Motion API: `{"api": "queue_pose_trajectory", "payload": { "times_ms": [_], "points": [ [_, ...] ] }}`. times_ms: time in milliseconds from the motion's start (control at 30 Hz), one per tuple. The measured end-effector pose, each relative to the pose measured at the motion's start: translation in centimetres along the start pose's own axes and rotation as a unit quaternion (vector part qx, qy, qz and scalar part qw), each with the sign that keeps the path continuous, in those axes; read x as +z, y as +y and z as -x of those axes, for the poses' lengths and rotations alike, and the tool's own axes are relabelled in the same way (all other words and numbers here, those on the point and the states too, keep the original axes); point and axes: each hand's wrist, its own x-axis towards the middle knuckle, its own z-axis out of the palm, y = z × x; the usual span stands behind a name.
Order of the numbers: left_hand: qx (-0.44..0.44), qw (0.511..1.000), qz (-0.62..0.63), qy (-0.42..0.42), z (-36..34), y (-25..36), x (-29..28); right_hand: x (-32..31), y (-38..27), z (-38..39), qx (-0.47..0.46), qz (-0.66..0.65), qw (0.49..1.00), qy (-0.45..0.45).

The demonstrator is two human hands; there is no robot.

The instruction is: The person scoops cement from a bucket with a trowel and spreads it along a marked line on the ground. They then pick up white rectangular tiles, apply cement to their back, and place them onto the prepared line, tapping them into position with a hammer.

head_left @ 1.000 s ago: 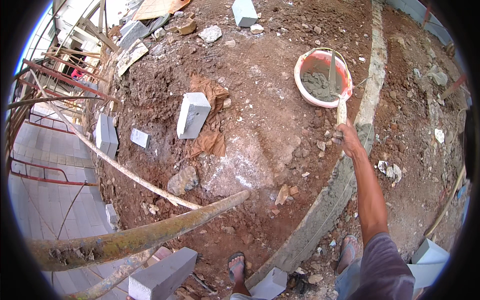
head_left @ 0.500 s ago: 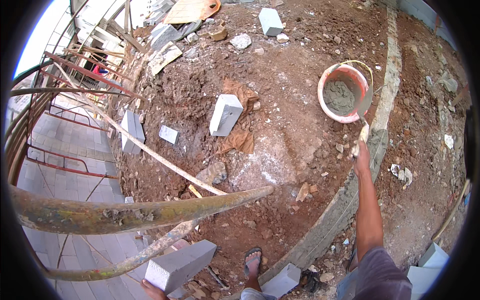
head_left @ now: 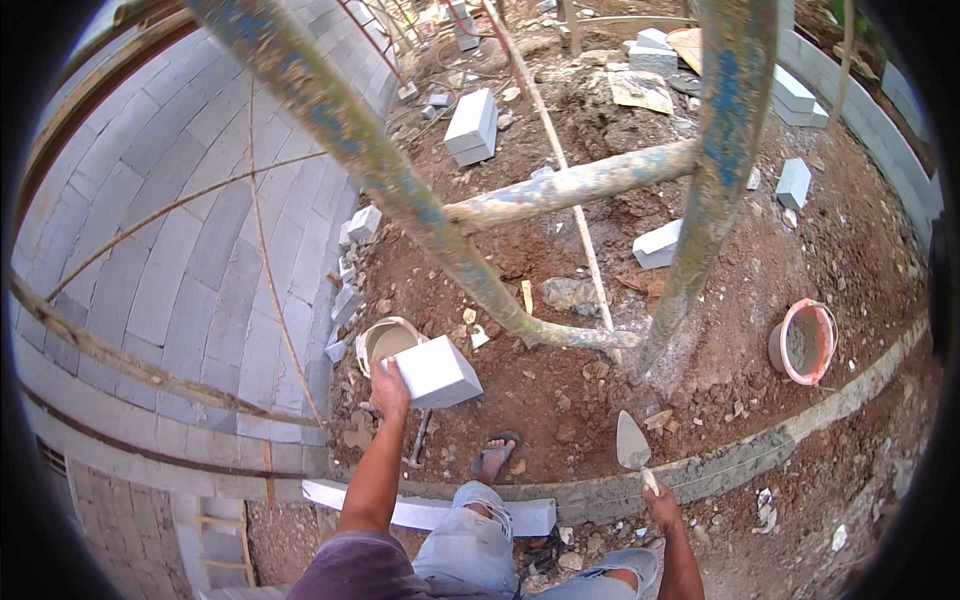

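My left hand grips one end of a light grey block at lower centre-left, held in front of a cream bucket with greyish contents. A hammer-like tool lies below the block. At lower right my right hand is closed on the handle of a trowel, its blade pointing away from me. Under it runs a low mortar-coated footing with a string line. A long block lies along it by my legs. A pink-rimmed bucket of mortar stands to the right.
Paint-stained scaffold tubes cross above the rubble-strewn soil, with a thin pole behind them. A grey block wall with leaning rods fills the left. Loose blocks lie about; a low block wall edges the far right.
The view has swung left and changed angle. My left hand came in from the lower edge and now holds a block raised. My right hand and trowel have moved away from the mortar bucket.
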Motion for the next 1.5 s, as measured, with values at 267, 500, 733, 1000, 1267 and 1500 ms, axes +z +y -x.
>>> {"api": "queue_pose_trajectory", "payload": {
  "times_ms": [267,500,733,1000,1267,1500],
  "points": [
    [-0.040,0.996,0.077,-0.013,-0.8,-5.5,-2.1,11.3,-19.4,-0.7,-0.158,0.264,0.950,-0.050],
    [-0.089,0.986,0.139,-0.031,-5.6,-12.9,-6.0,33.3,-40.6,-11.2,-0.261,0.453,0.845,-0.113],
    [-0.171,0.966,0.191,-0.026,-9.4,-20.1,-6.4,62.3,-45.1,-25.4,-0.349,0.668,0.617,-0.227],
    [-0.161,0.954,0.245,-0.056,-10.2,-18.7,-6.2,79.4,-36.4,-38.0,-0.265,0.770,0.530,-0.236],
    [-0.170,0.930,0.324,-0.021,-11.1,-18.0,-5.4,73.5,-44.4,-32.9,-0.255,0.629,0.681,-0.273],
    [-0.186,0.803,0.566,0.006,-14.1,-17.5,-4.9,59.7,-59.1,-14.2,-0.234,0.478,0.800,-0.278]
  ]
}}
